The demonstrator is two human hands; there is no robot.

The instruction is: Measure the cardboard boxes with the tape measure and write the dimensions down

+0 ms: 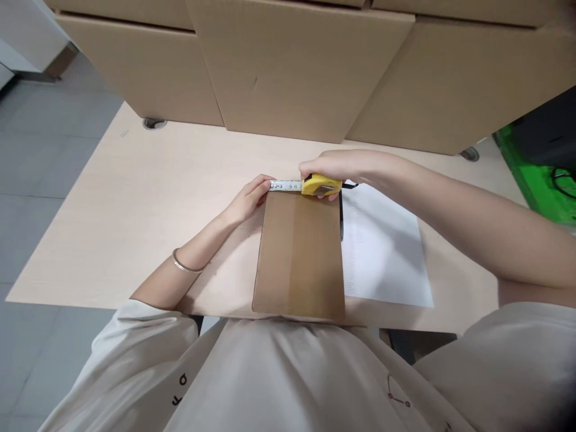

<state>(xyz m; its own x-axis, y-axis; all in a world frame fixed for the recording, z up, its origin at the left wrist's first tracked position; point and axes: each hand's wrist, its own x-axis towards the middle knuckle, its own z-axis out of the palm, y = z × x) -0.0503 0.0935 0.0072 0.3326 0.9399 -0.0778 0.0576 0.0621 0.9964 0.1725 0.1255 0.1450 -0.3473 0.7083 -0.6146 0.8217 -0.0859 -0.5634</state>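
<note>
A brown cardboard box [299, 258] with a strip of tape down its middle lies at the table's front edge. Across its far edge runs the white blade of a yellow tape measure [321, 185], drawn out a short way with numbers showing. My right hand [333, 165] is wrapped round the yellow case near the box's far right corner. At the far left corner, my left hand [252, 195] pinches the blade's end between closed fingers. To the right of the box, a sheet of white paper [387, 252] lies partly under my right arm's shadow.
Large cardboard boxes [288, 72] stand stacked along the back of the pale wooden table [180, 180]. Two round cable holes, one a grommet [154, 124], sit near them. A dark thing on a green surface [517, 162] is at the right. Grey floor tiles [49, 144] show left.
</note>
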